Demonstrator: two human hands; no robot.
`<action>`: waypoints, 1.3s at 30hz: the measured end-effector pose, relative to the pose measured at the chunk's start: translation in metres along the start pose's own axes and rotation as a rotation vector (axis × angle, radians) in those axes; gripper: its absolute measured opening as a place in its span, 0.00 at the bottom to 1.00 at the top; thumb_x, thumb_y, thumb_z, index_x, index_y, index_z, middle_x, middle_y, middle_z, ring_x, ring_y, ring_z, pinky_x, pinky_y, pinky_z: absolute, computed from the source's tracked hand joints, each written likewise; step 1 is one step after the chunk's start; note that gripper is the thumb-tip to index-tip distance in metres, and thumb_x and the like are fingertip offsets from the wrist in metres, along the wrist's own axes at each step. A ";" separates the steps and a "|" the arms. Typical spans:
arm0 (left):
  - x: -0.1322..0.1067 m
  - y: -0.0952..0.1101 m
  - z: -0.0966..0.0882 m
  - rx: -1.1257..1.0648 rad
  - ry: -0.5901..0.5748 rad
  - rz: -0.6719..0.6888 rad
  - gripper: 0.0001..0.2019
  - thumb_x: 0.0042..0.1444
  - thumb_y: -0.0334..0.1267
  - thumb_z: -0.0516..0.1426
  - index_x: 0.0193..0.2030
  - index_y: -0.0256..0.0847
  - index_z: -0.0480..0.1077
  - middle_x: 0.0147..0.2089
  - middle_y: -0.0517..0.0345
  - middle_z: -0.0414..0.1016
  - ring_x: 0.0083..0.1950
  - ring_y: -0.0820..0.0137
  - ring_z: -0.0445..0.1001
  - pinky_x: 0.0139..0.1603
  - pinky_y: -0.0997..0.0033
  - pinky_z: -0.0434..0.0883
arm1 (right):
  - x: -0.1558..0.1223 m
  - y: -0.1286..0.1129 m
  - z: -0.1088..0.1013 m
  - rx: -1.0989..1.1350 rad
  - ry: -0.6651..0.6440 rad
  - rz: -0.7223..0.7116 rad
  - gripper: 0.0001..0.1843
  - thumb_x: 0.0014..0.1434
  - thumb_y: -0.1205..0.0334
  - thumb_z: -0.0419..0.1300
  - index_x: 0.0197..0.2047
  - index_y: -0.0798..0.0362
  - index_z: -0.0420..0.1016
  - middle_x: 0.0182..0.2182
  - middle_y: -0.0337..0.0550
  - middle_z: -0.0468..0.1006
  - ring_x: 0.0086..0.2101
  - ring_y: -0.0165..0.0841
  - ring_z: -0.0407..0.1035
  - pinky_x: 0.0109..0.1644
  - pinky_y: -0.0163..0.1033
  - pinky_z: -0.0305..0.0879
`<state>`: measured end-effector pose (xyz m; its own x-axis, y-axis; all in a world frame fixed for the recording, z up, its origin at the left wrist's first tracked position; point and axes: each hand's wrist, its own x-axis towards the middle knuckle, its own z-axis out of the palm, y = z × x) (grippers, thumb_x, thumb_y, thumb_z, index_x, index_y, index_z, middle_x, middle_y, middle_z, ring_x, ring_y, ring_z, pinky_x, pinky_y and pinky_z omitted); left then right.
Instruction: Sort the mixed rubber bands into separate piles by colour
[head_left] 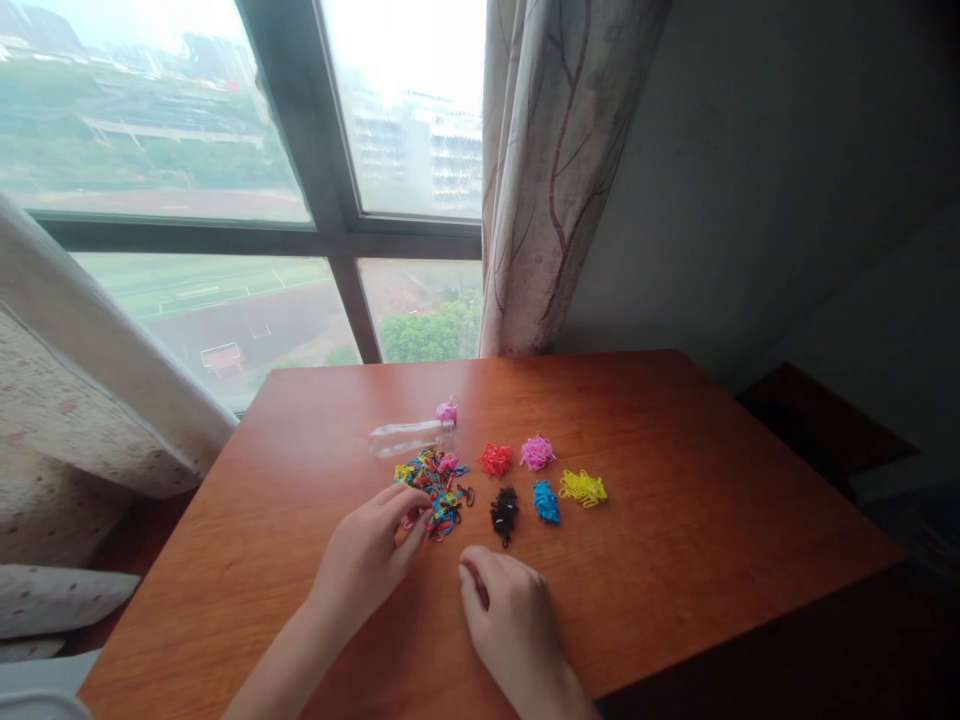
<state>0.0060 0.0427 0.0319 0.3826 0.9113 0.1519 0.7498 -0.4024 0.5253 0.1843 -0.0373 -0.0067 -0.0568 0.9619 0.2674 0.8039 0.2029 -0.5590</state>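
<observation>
A mixed heap of small coloured rubber bands [435, 485] lies on the wooden table [675, 520]. My left hand [371, 550] rests at the heap's near edge, fingertips pinched together on its bands. My right hand [506, 615] lies just below the sorted piles, fingers curled under; what they hold is hidden. To the right of the heap sit separate small piles: red [495, 460], pink [537, 452], black [504, 512], blue [546, 501] and yellow [583, 488].
A clear plastic bottle [409, 437] with a pink cap [448, 410] lies on its side behind the heap. A curtain [555, 170] hangs at the table's back edge beside the window [225, 200]. Another curtain and cushions [67, 440] are at left.
</observation>
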 end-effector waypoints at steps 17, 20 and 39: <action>-0.030 -0.014 0.015 0.064 -0.060 -0.060 0.11 0.65 0.40 0.49 0.43 0.47 0.72 0.39 0.60 0.75 0.37 0.70 0.77 0.36 0.74 0.69 | 0.034 -0.019 0.011 -0.211 -0.098 0.163 0.03 0.64 0.66 0.59 0.41 0.49 0.73 0.32 0.40 0.81 0.32 0.35 0.75 0.32 0.34 0.56; -0.030 -0.014 0.016 0.071 -0.053 -0.044 0.11 0.65 0.40 0.49 0.43 0.47 0.72 0.38 0.60 0.75 0.36 0.70 0.77 0.35 0.75 0.68 | 0.038 -0.023 0.011 -0.238 -0.119 0.193 0.02 0.64 0.65 0.59 0.40 0.50 0.73 0.32 0.41 0.81 0.32 0.36 0.76 0.31 0.34 0.57; -0.030 -0.011 0.013 0.082 -0.066 -0.041 0.10 0.65 0.39 0.49 0.43 0.47 0.72 0.40 0.59 0.75 0.38 0.69 0.77 0.36 0.74 0.68 | 0.038 -0.020 0.012 -0.232 0.029 0.121 0.07 0.63 0.69 0.56 0.34 0.50 0.72 0.26 0.40 0.79 0.26 0.34 0.74 0.28 0.33 0.55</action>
<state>-0.0066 0.0184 0.0107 0.3833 0.9205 0.0752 0.8059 -0.3732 0.4596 0.1586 -0.0025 0.0050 0.0626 0.9703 0.2336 0.9181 0.0358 -0.3947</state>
